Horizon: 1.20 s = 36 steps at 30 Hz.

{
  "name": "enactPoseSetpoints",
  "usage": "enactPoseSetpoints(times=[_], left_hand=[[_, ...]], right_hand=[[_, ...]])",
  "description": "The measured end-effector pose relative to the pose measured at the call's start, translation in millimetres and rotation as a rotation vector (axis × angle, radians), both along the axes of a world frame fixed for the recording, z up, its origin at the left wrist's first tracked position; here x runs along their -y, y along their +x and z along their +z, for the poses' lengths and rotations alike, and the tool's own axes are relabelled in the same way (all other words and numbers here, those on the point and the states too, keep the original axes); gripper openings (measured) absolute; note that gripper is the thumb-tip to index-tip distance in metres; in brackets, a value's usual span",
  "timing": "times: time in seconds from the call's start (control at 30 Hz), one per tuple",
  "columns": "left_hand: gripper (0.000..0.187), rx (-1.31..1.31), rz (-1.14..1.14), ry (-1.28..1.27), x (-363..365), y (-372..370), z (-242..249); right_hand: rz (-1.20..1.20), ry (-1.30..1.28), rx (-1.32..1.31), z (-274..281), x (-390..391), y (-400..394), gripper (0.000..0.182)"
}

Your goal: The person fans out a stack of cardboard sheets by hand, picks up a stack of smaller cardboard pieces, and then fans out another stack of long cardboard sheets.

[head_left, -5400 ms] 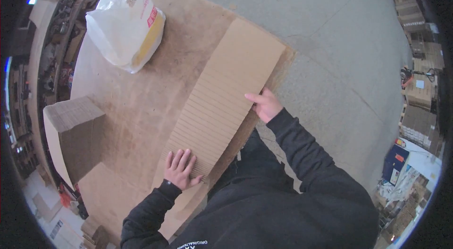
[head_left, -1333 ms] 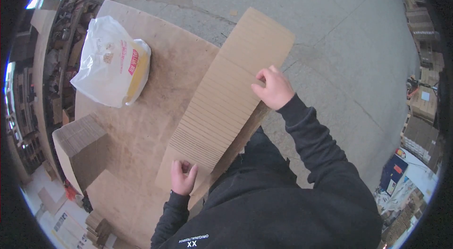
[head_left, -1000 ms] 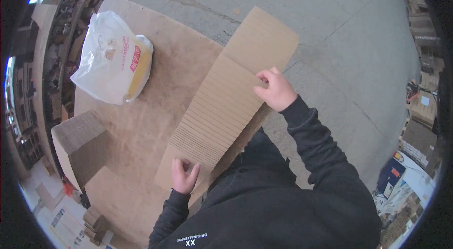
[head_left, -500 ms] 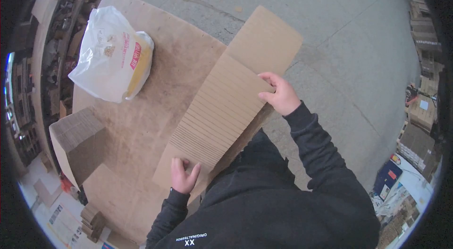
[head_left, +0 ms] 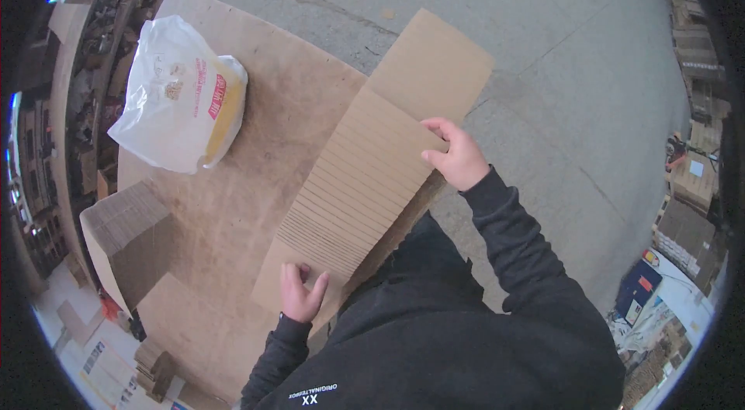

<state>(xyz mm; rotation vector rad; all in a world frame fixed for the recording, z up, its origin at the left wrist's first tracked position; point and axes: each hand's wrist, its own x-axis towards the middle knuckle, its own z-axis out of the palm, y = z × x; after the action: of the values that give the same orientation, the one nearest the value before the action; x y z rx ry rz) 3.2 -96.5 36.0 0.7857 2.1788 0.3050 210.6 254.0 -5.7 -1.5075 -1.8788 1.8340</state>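
Observation:
A row of overlapping brown cardboard sheets [head_left: 353,169] lies fanned out in steps along the near right edge of the table, its far end jutting past the edge over the floor. My right hand [head_left: 458,158] grips the right edge of the fanned sheets near the far end, thumb and fingers on either side of a corner. At the near end, my left hand [head_left: 301,293] rests on the lowest sheet, fingers bent and thumb held apart. Nothing shows between the left fingers, though their tips are partly hidden.
A white plastic bag [head_left: 182,95] with something yellow inside stands on the brown tabletop [head_left: 240,200]. A stack of folded cardboard [head_left: 128,239] sits at the table's left edge. Shelving [head_left: 93,92] runs along the left; stacked boxes [head_left: 694,181] line the right beyond the concrete floor [head_left: 559,115].

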Motion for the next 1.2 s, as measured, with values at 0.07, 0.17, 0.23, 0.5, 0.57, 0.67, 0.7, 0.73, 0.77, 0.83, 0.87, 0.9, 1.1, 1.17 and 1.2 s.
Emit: enactPoseSetpoints(times=[0.07,0.17,0.23,0.5,0.57,0.67,0.7,0.73,0.77,0.83,0.87,0.9,1.1,1.17,1.2], left_hand=[[0.038,-0.017,-0.022,0.033,4.1,-0.3,-4.2],[0.037,-0.024,-0.031,0.059,4.9,-0.4,-5.1],[0.037,-0.028,-0.038,0.056,4.3,-0.5,-5.4],[0.039,-0.026,-0.061,0.051,0.9,-2.2,-4.7],[0.040,-0.027,-0.050,0.038,-0.2,-1.5,-3.5],[0.040,-0.014,-0.040,-0.001,-5.8,-1.4,-1.3],[0.040,-0.013,-0.034,-0.011,-5.7,-1.5,-0.9],[0.040,-0.015,-0.030,-0.014,-4.4,-1.2,-0.8],[0.041,-0.016,-0.028,-0.015,-4.0,-1.1,-1.1],[0.042,-0.020,-0.027,-0.017,-3.7,-0.6,-1.2],[0.043,-0.022,-0.029,-0.020,-4.1,-0.4,-1.5],[0.043,-0.026,-0.028,-0.020,-5.2,-0.5,-0.4],[0.040,-0.038,-0.042,0.019,-2.7,-0.1,-2.6],[0.039,-0.040,-0.047,0.035,-2.6,0.3,-1.8],[0.039,-0.041,-0.049,0.038,-2.4,0.4,-1.2]], right_hand=[[-0.006,0.008,-0.017,-4.7,0.6,1.1,0.049],[-0.002,0.023,-0.003,-5.4,0.8,1.1,0.048],[0.019,0.085,0.025,-6.0,1.7,1.4,0.047],[0.150,0.565,0.235,16.2,12.9,0.6,0.039],[0.180,0.579,0.273,14.6,14.5,-1.4,0.032],[0.232,0.530,0.357,15.1,13.2,-3.8,0.030],[0.247,0.516,0.372,14.6,12.6,-6.3,0.031],[0.257,0.495,0.395,13.9,12.4,-8.3,0.031],[0.265,0.476,0.419,13.5,11.4,-10.0,0.031],[0.273,0.444,0.441,10.6,8.5,-12.1,0.031],[0.275,0.422,0.452,8.6,6.6,-12.7,0.031],[0.276,0.412,0.454,9.4,4.8,-14.8,0.032],[0.292,0.352,0.431,8.8,0.7,-18.1,0.025],[0.258,0.353,0.422,4.4,1.5,-17.3,0.025],[0.250,0.352,0.419,3.2,1.9,-17.3,0.025]])
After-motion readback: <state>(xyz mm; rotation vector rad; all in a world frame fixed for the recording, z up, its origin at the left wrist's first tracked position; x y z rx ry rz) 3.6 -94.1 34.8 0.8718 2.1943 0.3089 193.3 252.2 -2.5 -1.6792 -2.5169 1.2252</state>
